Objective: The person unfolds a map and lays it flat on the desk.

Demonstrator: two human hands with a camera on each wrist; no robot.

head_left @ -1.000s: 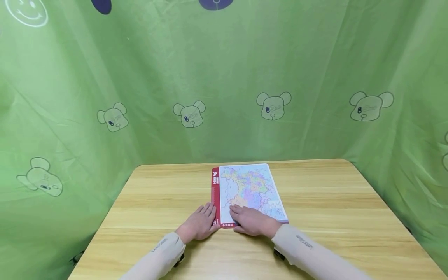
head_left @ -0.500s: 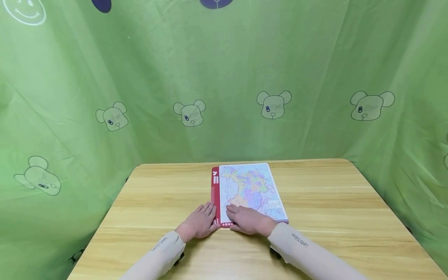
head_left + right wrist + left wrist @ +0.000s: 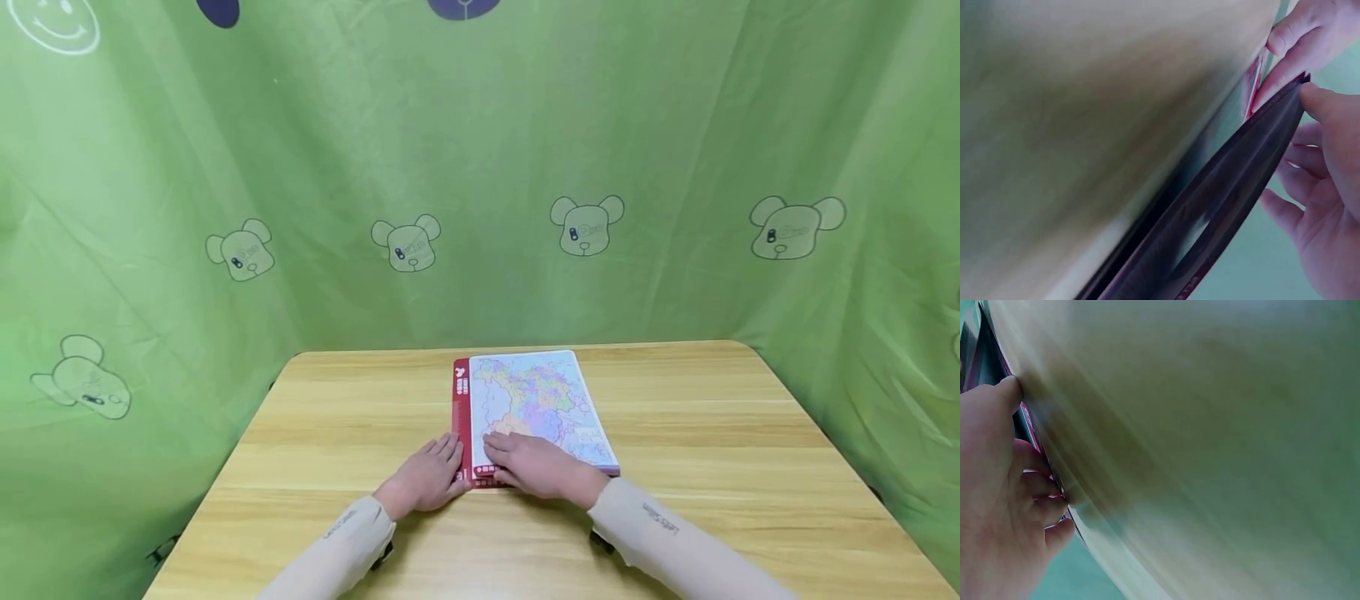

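Observation:
A map board (image 3: 551,392) with a coloured map and a red strip (image 3: 462,421) down its left side lies on the table. Over the red strip rests my left hand (image 3: 426,477), its fingers straight and its thumb by the near left corner. My right hand (image 3: 536,467) holds the upper map layer at its near edge, thumb on the rim and fingers over the printed face. That edge stands raised above the layer below. From the right wrist, the lifted layer (image 3: 1222,206) shows a dark, bowed edge with a gap under it.
The board lies on a wooden table (image 3: 712,450) with rounded far corners. A green curtain (image 3: 480,300) printed with bear faces hangs behind it and at both sides.
The right hand first slid slightly left along the near edge; now the upper layer's near edge has risen, baring a second red border below. The left hand has stayed put.

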